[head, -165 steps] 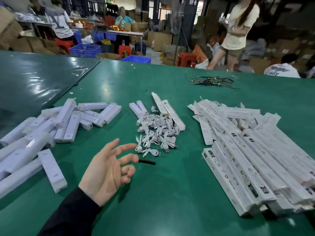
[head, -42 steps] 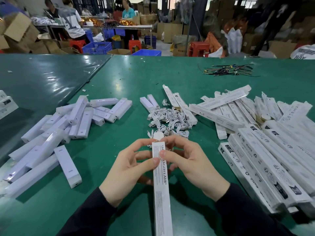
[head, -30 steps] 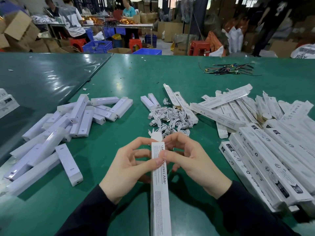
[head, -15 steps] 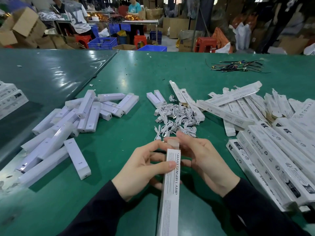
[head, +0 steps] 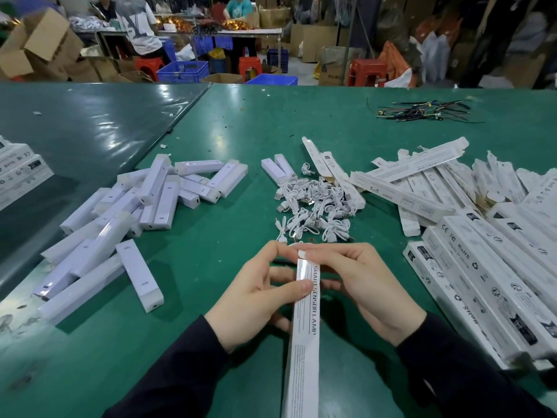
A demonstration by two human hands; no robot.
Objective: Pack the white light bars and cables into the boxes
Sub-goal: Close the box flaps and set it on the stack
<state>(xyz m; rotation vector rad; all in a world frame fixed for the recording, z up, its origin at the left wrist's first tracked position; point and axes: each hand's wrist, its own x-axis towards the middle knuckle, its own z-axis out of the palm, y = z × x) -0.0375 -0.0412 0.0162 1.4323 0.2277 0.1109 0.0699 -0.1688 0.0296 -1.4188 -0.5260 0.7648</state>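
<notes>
A long white box (head: 304,330) printed "SMART SENSOR LAMP" lies lengthwise toward me, its far end between my hands. My left hand (head: 256,294) grips it, thumb across the top. My right hand (head: 364,288) pinches the end flap with its fingertips. Several white light bars (head: 126,218) lie heaped at the left. Just beyond my hands is a pile of coiled white cables (head: 313,209). Stacked white boxes (head: 482,251) fill the right side.
The green table (head: 235,128) carries a bundle of dark wires (head: 422,111) at the far right and more printed boxes (head: 18,170) at the left edge. Behind the table, people work among cardboard cartons, blue crates and red stools.
Earlier my left hand was alone and empty above the table. Since then both hands hold the box; over the last second its end flap has been folded down toward the opening.
</notes>
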